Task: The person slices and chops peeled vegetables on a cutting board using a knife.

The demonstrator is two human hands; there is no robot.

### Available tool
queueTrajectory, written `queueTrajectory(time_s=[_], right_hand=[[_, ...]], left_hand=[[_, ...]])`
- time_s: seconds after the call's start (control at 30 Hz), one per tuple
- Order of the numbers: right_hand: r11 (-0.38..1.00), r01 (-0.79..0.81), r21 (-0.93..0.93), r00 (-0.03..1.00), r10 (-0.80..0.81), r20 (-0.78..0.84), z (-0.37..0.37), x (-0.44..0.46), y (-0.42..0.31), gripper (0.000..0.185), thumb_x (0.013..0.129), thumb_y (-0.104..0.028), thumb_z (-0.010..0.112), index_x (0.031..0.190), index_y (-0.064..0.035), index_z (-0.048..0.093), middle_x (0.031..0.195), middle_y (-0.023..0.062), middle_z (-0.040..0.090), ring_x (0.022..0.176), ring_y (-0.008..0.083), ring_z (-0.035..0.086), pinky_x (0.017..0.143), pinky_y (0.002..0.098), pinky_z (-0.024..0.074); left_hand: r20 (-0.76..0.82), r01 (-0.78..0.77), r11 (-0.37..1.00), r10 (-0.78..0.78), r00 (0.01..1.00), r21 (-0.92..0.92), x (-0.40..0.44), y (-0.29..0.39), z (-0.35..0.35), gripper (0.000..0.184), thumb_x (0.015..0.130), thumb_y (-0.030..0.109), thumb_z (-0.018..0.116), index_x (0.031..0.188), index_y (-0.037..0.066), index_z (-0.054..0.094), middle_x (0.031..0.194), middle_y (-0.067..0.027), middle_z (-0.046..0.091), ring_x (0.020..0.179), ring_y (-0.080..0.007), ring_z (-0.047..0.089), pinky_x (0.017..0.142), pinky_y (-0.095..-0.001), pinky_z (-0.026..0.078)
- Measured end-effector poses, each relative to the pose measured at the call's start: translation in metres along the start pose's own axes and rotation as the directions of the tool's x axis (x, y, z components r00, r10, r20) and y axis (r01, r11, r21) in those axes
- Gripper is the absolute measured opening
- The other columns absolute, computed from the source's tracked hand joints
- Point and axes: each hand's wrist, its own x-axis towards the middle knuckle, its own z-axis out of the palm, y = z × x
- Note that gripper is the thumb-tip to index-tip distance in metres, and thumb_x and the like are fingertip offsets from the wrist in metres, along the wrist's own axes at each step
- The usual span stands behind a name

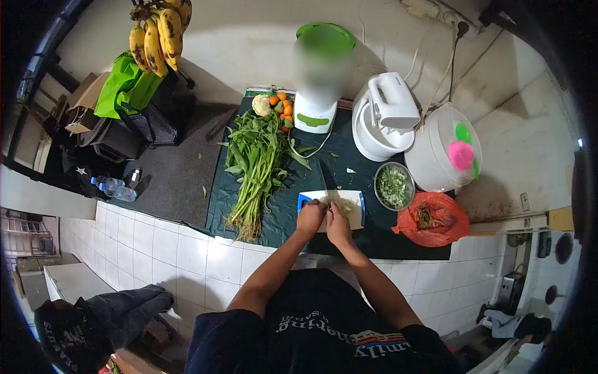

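Note:
My left hand [311, 216] is closed in a fist over the blue-edged white cutting board [355, 215]; what its fingers hold is hidden. Right beside it, my right hand [337, 225] is closed on a knife [326, 182], whose dark blade points away from me past the board's far edge. The handle is covered by my fingers. Left of the board lies a large bunch of leafy greens [256, 149], roots toward me. A metal bowl [377, 184] of chopped greens stands to the right of the board.
Behind the board stand a blender [314, 112] and a white stand mixer [380, 134]. Cauliflower [261, 105] and orange fruits [287, 110] sit at the back. A red plastic bag [451, 224] and white tub [439, 149] are at right. Bananas [169, 34] hang upper left; another person [118, 318] is lower left.

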Motion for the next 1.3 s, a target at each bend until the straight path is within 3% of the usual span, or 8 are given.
queueTrajectory(time_s=[0.1, 0.3, 0.37, 0.6, 0.77, 0.87, 1.0, 1.3], right_hand=[[0.994, -0.108, -0.027, 0.987, 0.111, 0.12, -0.008, -0.014, -0.009, 0.048, 0.103, -0.018, 0.048, 0.148, -0.0017, 0.045, 0.117, 0.033, 0.065, 0.101, 0.0495, 0.066, 0.084, 0.0541, 0.0531], [0.996, 0.085, 0.021, 0.995, -0.084, -0.056, 0.014, -0.012, 0.006, 0.047, 0.105, -0.02, 0.046, 0.148, -0.002, 0.045, 0.118, 0.0332, 0.065, 0.106, 0.0496, 0.064, 0.088, 0.0541, 0.0524], [0.999, -0.036, 0.025, 0.999, 0.035, 0.032, 0.007, -0.002, -0.002, 0.048, 0.104, -0.02, 0.047, 0.149, -0.002, 0.044, 0.116, 0.0333, 0.066, 0.106, 0.05, 0.064, 0.089, 0.054, 0.0521], [0.997, -0.075, 0.024, 0.993, 0.072, 0.096, -0.009, -0.02, -0.008, 0.049, 0.104, -0.019, 0.049, 0.15, -0.0031, 0.043, 0.11, 0.0323, 0.067, 0.104, 0.0499, 0.065, 0.087, 0.0552, 0.0521], [1.0, -0.03, 0.01, 0.999, 0.03, -0.03, 0.015, -0.016, 0.009, 0.048, 0.102, -0.017, 0.051, 0.149, -0.0078, 0.047, 0.104, 0.0311, 0.069, 0.099, 0.0494, 0.066, 0.084, 0.0518, 0.0533], [0.999, -0.025, 0.029, 1.0, 0.025, 0.003, 0.008, -0.001, 0.004, 0.049, 0.101, -0.016, 0.052, 0.149, -0.0065, 0.047, 0.102, 0.0305, 0.069, 0.098, 0.0495, 0.066, 0.085, 0.0522, 0.0531], [0.998, -0.03, 0.051, 0.998, 0.028, 0.052, -0.003, -0.005, 0.004, 0.049, 0.101, -0.016, 0.052, 0.148, -0.0053, 0.047, 0.102, 0.0303, 0.069, 0.098, 0.0498, 0.066, 0.085, 0.0526, 0.0528], [0.999, 0.012, 0.042, 1.0, -0.012, -0.009, 0.016, -0.025, 0.013, 0.046, 0.102, -0.016, 0.051, 0.145, 0.0009, 0.048, 0.109, 0.0323, 0.068, 0.103, 0.0502, 0.065, 0.088, 0.0537, 0.0521]], left_hand=[[-0.01, 0.034, 0.998, -0.035, 0.999, -0.044, 0.001, -0.004, 0.007, 0.016, 0.087, 0.018, 0.066, 0.092, 0.005, 0.074, 0.096, -0.0143, 0.069, 0.086, -0.0372, 0.07, 0.074, -0.0481, 0.059], [0.029, 0.058, 0.998, -0.058, 0.998, -0.009, 0.0, 0.0, -0.002, 0.019, 0.087, 0.017, 0.066, 0.1, 0.007, 0.076, 0.099, -0.0159, 0.071, 0.09, -0.0377, 0.07, 0.076, -0.0482, 0.058], [-0.007, 0.042, 0.997, -0.042, 0.999, -0.062, 0.001, -0.001, 0.0, 0.019, 0.087, 0.017, 0.066, 0.1, 0.007, 0.076, 0.1, -0.0162, 0.071, 0.089, -0.0377, 0.07, 0.076, -0.0484, 0.057], [0.042, 0.096, 0.995, -0.094, 0.995, -0.03, 0.004, -0.002, 0.0, 0.017, 0.086, 0.015, 0.067, 0.099, 0.008, 0.076, 0.1, -0.0164, 0.071, 0.09, -0.0364, 0.07, 0.076, -0.048, 0.057], [0.055, -0.048, 0.988, 0.04, 0.998, 0.148, -0.003, 0.005, -0.009, 0.019, 0.087, 0.016, 0.064, 0.101, 0.007, 0.073, 0.104, -0.0134, 0.069, 0.096, -0.0348, 0.069, 0.078, -0.0465, 0.059], [0.081, -0.186, 0.954, 0.171, 0.982, 0.235, -0.008, 0.0, -0.007, 0.021, 0.088, 0.015, 0.062, 0.104, 0.008, 0.072, 0.109, -0.0111, 0.067, 0.103, -0.033, 0.067, 0.082, -0.0444, 0.059], [0.163, -0.145, 0.95, 0.102, 0.981, 0.277, -0.011, 0.002, -0.01, 0.021, 0.087, 0.015, 0.062, 0.105, 0.008, 0.072, 0.112, -0.0106, 0.066, 0.107, -0.0315, 0.066, 0.085, -0.043, 0.059], [0.157, -0.206, 0.955, 0.174, 0.972, 0.215, -0.005, -0.008, -0.01, 0.022, 0.086, 0.013, 0.061, 0.104, 0.008, 0.073, 0.11, -0.012, 0.067, 0.105, -0.0321, 0.067, 0.082, -0.0426, 0.06]])
